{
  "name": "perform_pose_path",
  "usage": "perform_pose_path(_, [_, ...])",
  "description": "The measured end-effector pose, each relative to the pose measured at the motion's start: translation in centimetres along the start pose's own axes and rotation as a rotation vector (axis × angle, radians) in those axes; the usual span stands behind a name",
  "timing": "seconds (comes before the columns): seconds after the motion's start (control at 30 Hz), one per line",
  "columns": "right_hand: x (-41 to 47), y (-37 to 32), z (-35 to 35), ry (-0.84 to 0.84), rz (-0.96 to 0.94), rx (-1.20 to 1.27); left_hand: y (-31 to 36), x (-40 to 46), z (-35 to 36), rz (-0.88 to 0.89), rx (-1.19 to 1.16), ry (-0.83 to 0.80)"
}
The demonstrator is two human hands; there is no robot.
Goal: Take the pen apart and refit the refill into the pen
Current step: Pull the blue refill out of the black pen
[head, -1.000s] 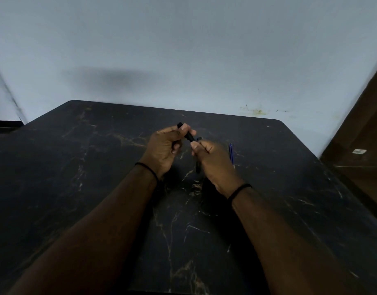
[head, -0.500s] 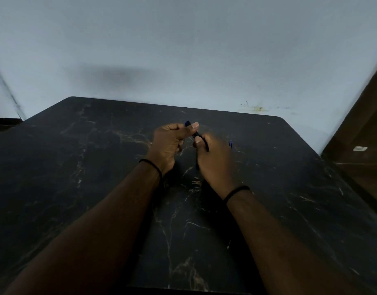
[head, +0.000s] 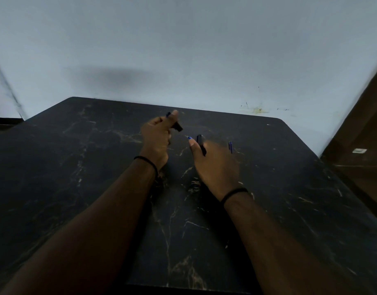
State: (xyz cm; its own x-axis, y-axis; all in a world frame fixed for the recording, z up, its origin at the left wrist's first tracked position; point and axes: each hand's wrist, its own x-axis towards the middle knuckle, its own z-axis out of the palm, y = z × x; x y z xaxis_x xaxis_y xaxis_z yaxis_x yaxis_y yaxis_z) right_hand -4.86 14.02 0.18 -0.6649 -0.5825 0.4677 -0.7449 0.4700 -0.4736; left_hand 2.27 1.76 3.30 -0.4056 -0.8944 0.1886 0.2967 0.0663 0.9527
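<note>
I see the pen now split: left hand [head: 155, 135] pinches the cap [head: 177, 126], right hand [head: 213, 162] at 3 o'clock grips the barrel [head: 200, 144], refill tip probably exposed.

Dim, bluish light — hands motion-blurred, edges bowed by wide-angle lens.

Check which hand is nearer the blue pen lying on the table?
Right. The right hand is just beside the blue pen; the left hand is farther off, across the gap.

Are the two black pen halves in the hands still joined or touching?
Apart. The head view shows dark table between the piece in the left hand, namely the upper pen half, and the lower pen half in the right hand.
</note>
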Motion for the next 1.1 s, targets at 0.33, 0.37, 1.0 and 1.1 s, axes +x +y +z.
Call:
perform_pose_path(0.33, [0.1,0.7,0.7,-0.013,-0.033,0.09,-2.9,1.7,-2.1,0.171,1.324,0.002])
perform_pose_path(0.37, [0.1,0.8,0.7,-0.013,-0.028,0.096,-2.9,1.8,-2.0,0.169,1.403,-0.021])
perform_pose_path(1.0, [0.6,0.1,-0.8,-0.149,0.257,0.805,-0.6,-1.2,0.5,0.035,0.101,-0.386])
perform_pose_path(1.1, [0.5,-0.2,-1.2,-0.35,0.333,1.057,-0.3,-1.3,0.2,-0.078,-0.114,-0.577])
